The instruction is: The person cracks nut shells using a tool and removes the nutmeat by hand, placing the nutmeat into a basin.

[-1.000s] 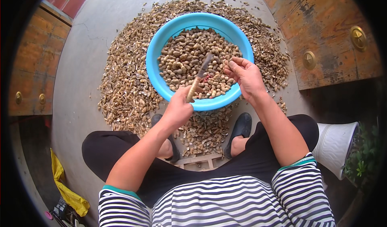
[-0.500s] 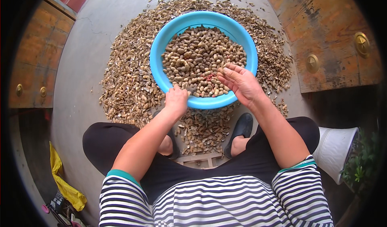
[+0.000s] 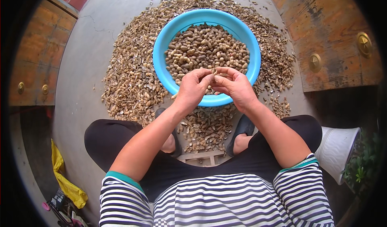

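A wide blue basin (image 3: 160,65) holds a heap of unshelled peanuts (image 3: 207,45). Over its near side my two hands meet, fingertips touching. Between them they pinch a peanut (image 3: 214,71), mostly covered by the fingers. My left hand (image 3: 192,86) is closed on it with thumb and forefinger. My right hand (image 3: 238,87) grips the same peanut from the other side, its fingers curled over the basin. The nuts right beneath my hands are largely hidden.
Broken peanut shells (image 3: 133,61) lie spread on the concrete floor around the basin and between my shoes. Wooden doors (image 3: 338,37) with brass studs stand on both sides. A white plant pot (image 3: 336,152) is at my right, a yellow bag (image 3: 66,182) at my left.
My left hand has left the basin's near rim and moved right and up. My right hand has come inward to meet it, and both now hold a peanut.
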`<action>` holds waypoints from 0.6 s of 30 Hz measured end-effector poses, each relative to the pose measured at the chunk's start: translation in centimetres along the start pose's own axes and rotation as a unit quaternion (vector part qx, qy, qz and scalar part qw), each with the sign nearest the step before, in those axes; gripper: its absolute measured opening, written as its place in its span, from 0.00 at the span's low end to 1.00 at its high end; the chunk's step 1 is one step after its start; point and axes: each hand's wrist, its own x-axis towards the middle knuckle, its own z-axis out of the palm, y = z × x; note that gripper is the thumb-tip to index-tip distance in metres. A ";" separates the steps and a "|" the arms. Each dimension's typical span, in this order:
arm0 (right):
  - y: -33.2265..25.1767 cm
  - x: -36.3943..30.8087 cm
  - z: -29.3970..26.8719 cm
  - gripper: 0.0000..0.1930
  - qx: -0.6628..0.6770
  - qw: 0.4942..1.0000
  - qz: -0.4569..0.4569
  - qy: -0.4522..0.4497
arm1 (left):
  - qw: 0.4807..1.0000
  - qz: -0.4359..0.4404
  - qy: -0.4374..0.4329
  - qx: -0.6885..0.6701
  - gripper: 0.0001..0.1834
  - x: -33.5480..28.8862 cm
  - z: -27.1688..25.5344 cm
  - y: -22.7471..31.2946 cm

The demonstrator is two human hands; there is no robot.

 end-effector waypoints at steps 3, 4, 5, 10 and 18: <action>0.2 0.0 0.2 0.17 -0.008 1.000 -0.008 -0.010 | 0.998 0.032 0.017 0.044 0.12 -0.1 -0.3 -0.5; 0.4 0.0 0.1 0.17 -0.011 1.000 -0.004 -0.013 | 0.997 0.037 0.019 0.070 0.11 -0.4 -0.1 -0.1; 0.4 -0.1 0.1 0.17 -0.011 1.000 -0.003 -0.014 | 0.994 0.042 0.021 0.095 0.10 -0.6 0.1 0.2; 1.3 0.1 -0.3 0.13 -0.008 1.000 -0.011 0.008 | 0.978 0.127 0.040 0.161 0.07 -0.9 0.7 0.8; 1.7 -0.2 0.4 0.11 0.051 0.998 0.021 0.033 | 0.973 0.106 0.098 0.179 0.06 -1.3 1.5 0.2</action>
